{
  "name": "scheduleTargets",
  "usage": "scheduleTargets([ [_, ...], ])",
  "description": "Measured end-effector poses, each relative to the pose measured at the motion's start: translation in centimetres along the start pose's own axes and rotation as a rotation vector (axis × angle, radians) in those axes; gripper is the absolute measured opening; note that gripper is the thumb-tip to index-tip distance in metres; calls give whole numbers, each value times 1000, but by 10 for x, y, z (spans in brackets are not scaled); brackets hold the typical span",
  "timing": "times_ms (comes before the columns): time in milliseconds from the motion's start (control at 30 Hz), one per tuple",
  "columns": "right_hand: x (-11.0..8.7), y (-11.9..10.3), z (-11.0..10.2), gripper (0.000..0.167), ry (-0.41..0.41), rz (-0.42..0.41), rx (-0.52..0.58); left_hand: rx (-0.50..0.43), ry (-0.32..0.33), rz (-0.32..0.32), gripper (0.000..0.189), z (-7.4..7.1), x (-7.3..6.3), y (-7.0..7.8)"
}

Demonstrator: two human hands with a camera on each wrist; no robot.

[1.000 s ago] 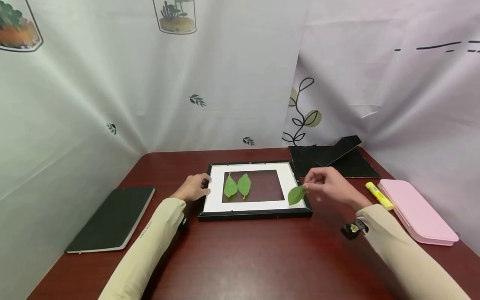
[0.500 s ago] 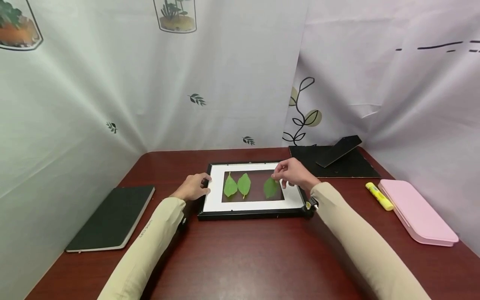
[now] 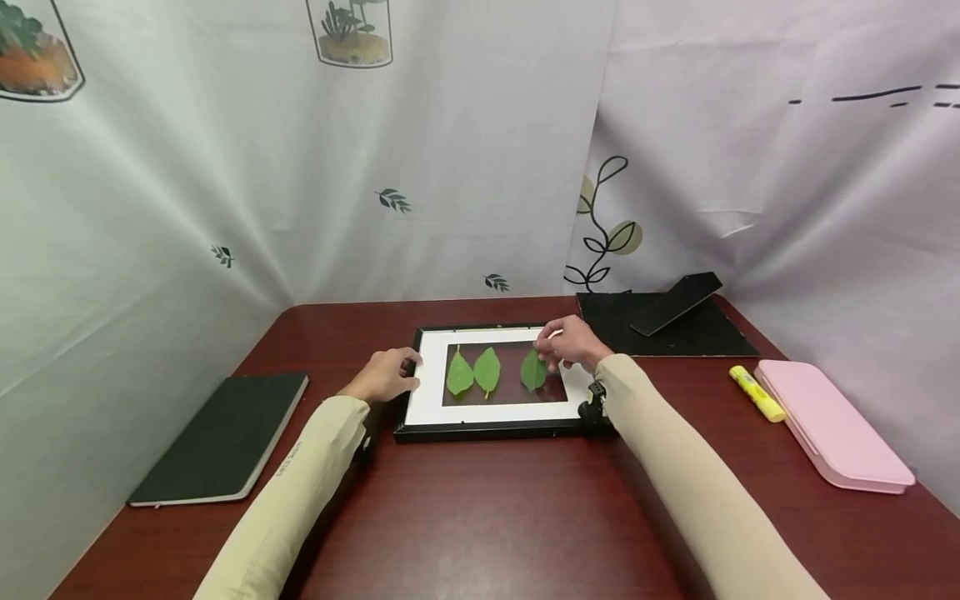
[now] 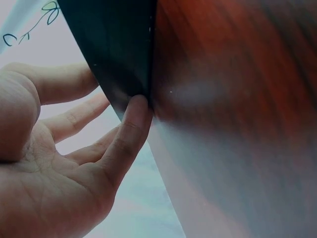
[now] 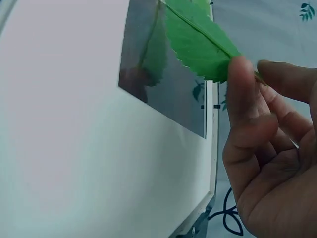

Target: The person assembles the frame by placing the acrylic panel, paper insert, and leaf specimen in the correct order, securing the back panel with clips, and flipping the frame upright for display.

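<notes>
A black picture frame with a white mat lies on the table. Two green leaves rest side by side in the left part of its window. My left hand holds the frame's left edge; in the left wrist view its fingertips meet the black side. Above the window's right part, my right hand pinches a third leaf by its stem end, between thumb and finger. The leaf's tip points down at the glass, where its reflection shows in the right wrist view.
A black backing board with a raised stand flap lies behind at the right. Beside it are a yellow highlighter and a pink case. A dark notebook lies at the left. A printed white curtain encloses the table.
My right hand has carried the third leaf leftward from the frame's right edge to over the window, moving only slightly in the last half second. My left hand has stayed at the frame.
</notes>
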State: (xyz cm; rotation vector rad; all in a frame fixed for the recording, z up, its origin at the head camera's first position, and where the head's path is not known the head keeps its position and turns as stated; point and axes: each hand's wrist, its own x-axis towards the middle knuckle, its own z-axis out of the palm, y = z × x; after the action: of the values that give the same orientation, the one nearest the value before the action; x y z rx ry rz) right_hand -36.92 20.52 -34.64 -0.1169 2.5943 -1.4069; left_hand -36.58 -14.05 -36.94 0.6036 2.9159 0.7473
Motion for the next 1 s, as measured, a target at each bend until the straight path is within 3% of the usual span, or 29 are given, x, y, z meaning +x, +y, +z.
scheduleTargets([
  [300,6,-3,6,13,51,8,-81,0,6,7,37,1,0,-1],
  [567,-10,-2,5,2,18,-167,-419,-8,16,15,36,0,-1,-1],
  [800,-15,0,11,12,-15,-251,-509,-13,17,3,36,0,-1,-2],
  [1000,-12,1,18,15,-9,-234,-532,-25,8,4,36,1,-1,-4],
])
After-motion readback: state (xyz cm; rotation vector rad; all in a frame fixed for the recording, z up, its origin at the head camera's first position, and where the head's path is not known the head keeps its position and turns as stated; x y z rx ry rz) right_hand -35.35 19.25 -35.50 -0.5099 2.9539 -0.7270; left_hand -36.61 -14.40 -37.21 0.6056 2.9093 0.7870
